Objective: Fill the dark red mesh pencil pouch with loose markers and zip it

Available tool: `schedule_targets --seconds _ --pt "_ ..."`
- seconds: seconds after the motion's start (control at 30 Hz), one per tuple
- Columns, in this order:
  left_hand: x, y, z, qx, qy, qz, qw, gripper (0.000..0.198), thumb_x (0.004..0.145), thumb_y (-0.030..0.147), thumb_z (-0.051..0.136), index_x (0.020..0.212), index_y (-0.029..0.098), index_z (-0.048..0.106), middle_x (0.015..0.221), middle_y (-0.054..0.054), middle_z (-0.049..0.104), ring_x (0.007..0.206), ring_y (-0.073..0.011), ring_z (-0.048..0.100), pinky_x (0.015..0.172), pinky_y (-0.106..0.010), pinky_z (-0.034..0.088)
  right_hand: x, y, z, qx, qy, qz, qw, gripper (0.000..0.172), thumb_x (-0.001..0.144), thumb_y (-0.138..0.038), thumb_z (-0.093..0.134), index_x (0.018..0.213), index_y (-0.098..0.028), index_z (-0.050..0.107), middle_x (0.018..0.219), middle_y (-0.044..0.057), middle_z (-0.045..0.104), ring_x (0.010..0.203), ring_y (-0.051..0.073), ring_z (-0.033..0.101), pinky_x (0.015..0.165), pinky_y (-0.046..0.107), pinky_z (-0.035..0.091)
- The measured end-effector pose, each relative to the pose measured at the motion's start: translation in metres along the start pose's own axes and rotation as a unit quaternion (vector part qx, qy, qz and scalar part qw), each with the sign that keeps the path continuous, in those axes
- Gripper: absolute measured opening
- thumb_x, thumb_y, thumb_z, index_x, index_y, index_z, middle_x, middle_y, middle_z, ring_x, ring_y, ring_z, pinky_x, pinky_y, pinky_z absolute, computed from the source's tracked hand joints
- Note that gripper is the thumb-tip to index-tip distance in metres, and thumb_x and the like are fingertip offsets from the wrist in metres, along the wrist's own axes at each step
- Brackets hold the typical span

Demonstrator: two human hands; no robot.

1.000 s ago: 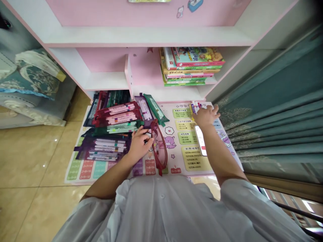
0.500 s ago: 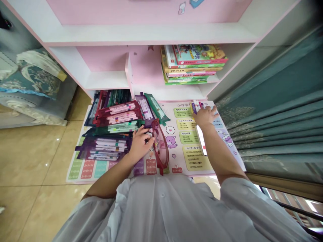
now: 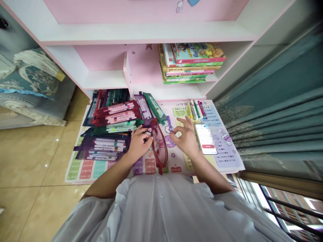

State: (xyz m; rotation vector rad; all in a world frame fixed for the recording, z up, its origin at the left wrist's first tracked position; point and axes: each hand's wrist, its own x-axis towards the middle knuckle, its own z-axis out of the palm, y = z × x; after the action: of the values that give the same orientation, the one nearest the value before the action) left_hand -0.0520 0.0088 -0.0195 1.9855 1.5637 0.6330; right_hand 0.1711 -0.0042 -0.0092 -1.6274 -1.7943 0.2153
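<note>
My right hand [image 3: 186, 137] pinches a purple marker [image 3: 169, 123] by its lower end between thumb and forefinger, the other fingers spread. The marker stands nearly upright in view, just right of a red mesh pencil pouch [image 3: 165, 149]. This pouch lies lengthwise with its mouth gaping, and some contents show through the mesh. My left hand [image 3: 139, 144] is closed at the pouch's left edge, thumb against it; part of the grip is hidden. Several loose markers [image 3: 196, 110], with yellow, green and pink among them, lie in a row at the back right.
Filled mesh pouches in purple [image 3: 106, 148], red [image 3: 118, 112] and green [image 3: 155, 106] are heaped on the left. A phone [image 3: 206, 139] lies right of my right hand. Stacked books [image 3: 191, 64] sit on the shelf above the printed desk mat [image 3: 176, 164]. A curtain [image 3: 272, 111] hangs at right.
My right hand has come from the loose markers toward the red pouch, bringing the purple marker along. The phone is now uncovered. My left hand has stayed at the pouch.
</note>
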Motion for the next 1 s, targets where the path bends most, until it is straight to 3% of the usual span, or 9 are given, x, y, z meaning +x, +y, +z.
schedule_targets --seconds 0.2,0.67,0.8,0.9,1.0 --pt "0.001 0.003 -0.001 0.003 0.002 -0.002 1.000 0.025 0.083 0.026 0.062 0.059 0.021 0.062 0.126 -0.005 0.071 0.139 -0.0330 0.047 0.115 -0.063 0.032 -0.031 -0.030 0.025 -0.025 -0.062 -0.032 0.997 0.019 0.075 -0.025 0.066 0.058 -0.019 0.064 0.138 0.013 0.058 0.146 0.041 0.029 0.112 0.062 0.033" --pt "0.000 0.004 -0.002 0.018 0.000 0.004 1.000 0.025 0.084 0.027 0.063 0.060 0.021 0.063 0.126 -0.004 0.071 0.138 -0.0320 0.049 0.116 -0.060 0.033 -0.032 -0.040 0.038 -0.150 -0.173 0.005 0.973 0.018 0.081 -0.029 0.065 0.077 -0.016 0.077 0.145 0.018 0.053 0.146 0.045 0.027 0.111 0.067 0.030" --pt "0.000 0.003 -0.002 0.015 0.000 0.003 1.000 0.025 0.084 0.028 0.063 0.060 0.021 0.063 0.126 -0.004 0.070 0.138 -0.0316 0.048 0.117 -0.060 0.032 -0.027 -0.036 0.031 -0.098 -0.143 -0.006 0.985 0.015 0.080 -0.029 0.067 0.075 -0.018 0.076 0.139 0.015 0.058 0.145 0.042 0.032 0.111 0.063 0.034" --pt "-0.001 0.002 -0.001 0.007 0.001 0.004 1.000 0.024 0.084 0.029 0.063 0.061 0.021 0.064 0.127 -0.005 0.070 0.139 -0.0324 0.047 0.116 -0.061 0.033 -0.009 -0.020 0.020 -0.039 -0.074 -0.023 0.996 0.019 0.083 -0.033 0.064 0.073 -0.020 0.073 0.134 0.013 0.061 0.142 0.037 0.038 0.113 0.062 0.034" --pt "-0.001 0.000 0.000 0.001 0.002 0.008 1.000 0.025 0.084 0.031 0.062 0.061 0.022 0.064 0.127 -0.006 0.069 0.138 -0.0332 0.048 0.115 -0.063 0.034 0.023 0.007 0.013 -0.052 0.003 0.018 0.998 0.022 0.086 -0.035 0.061 0.076 -0.020 0.072 0.135 0.014 0.059 0.143 0.038 0.034 0.113 0.067 0.029"
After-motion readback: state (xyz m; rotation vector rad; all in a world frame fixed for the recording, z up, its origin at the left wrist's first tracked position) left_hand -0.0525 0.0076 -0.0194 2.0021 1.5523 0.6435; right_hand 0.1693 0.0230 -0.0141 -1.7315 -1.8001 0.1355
